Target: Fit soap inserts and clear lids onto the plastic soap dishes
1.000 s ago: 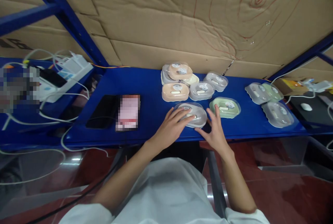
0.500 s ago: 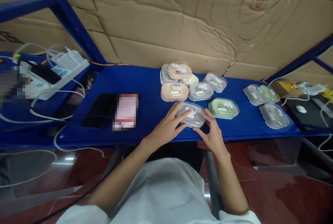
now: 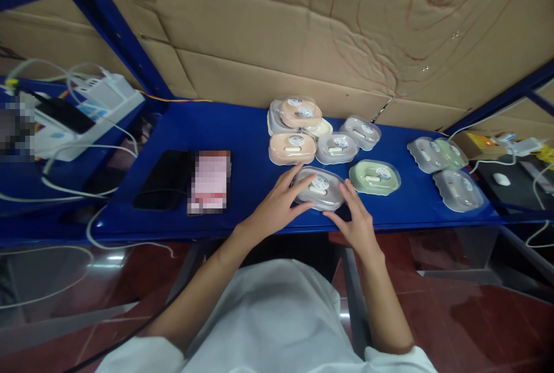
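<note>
A grey oval plastic box with a clear lid [image 3: 325, 196] lies at the table's front edge, a round sticker and a pale handle-like piece showing on top. My left hand [image 3: 283, 200] grips its left side, the index finger reaching over the lid and the thumb at the near edge. On the opposite side, my right hand [image 3: 355, 217] has its fingertips against the box's right end and its thumb at the near rim. Just right of my right hand sits a green box with a clear lid [image 3: 375, 178]. Behind stand a peach box [image 3: 292, 149] and another grey box [image 3: 337, 148].
More lidded boxes are stacked at the back [image 3: 300, 112], and a group of grey and green ones [image 3: 457, 191] sits at the right. A phone [image 3: 210, 182] and a black flat object [image 3: 162, 181] lie left. A power strip with cables [image 3: 104, 104] stands far left. Cardboard [image 3: 259, 32] walls the back.
The view has shifted slightly. My left index finger has moved off the sticker a little, leaving more of the lid visible. Both hands stay at the same grey box.
</note>
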The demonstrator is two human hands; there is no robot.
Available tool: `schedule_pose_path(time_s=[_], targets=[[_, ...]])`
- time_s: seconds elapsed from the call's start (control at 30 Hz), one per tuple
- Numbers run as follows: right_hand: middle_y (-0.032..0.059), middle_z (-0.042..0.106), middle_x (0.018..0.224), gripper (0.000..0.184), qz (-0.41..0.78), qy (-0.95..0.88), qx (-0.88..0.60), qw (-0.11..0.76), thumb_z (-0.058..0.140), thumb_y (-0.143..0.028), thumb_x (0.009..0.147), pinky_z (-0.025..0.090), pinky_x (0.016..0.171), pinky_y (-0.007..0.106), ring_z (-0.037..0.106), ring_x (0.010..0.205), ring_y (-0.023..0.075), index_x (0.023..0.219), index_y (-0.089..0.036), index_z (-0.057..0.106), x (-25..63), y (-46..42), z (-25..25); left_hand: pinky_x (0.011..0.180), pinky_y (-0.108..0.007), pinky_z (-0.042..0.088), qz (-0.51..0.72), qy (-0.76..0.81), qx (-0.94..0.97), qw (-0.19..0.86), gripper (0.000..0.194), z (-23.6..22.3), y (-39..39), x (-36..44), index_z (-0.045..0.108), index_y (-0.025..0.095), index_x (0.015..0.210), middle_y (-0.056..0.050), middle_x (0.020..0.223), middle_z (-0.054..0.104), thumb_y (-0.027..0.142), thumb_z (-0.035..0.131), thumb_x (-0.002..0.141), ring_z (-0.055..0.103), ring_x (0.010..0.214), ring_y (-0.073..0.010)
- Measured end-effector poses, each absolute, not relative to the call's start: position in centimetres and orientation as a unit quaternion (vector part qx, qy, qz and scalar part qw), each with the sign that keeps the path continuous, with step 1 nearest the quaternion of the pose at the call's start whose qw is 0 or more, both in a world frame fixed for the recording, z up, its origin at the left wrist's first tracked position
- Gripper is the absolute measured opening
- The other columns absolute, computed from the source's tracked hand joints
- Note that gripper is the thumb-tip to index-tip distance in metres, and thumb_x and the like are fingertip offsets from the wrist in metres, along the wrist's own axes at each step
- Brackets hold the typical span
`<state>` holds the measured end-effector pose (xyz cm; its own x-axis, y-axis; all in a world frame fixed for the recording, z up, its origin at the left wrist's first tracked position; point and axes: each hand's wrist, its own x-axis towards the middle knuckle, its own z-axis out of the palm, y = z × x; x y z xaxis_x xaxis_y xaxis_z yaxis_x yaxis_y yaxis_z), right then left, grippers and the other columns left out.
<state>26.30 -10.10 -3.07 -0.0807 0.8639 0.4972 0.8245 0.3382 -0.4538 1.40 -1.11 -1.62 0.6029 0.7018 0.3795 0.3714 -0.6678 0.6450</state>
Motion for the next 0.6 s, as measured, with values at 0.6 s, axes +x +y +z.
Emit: schedule_pose_path(time_s=[0.6], targets=[[0.0085,0.041,0.172,0.078,0.057,-0.751,-0.567,0.333,0.069,-0.045,0.102,0.042,0.129,0.054,0.043,0.158,0.0318,0.170,-0.037,0.031,26.6,-9.9,-2.4,0.128,-0.056,0.041,0.339,0.330,0.836,0.278,0.061,-1.8,-1.9,0.8,0.054,0.036,0.155,-0.011,0.164,0.040,0.043,0.076,0.098,0.044,0.153,-0.0355]])
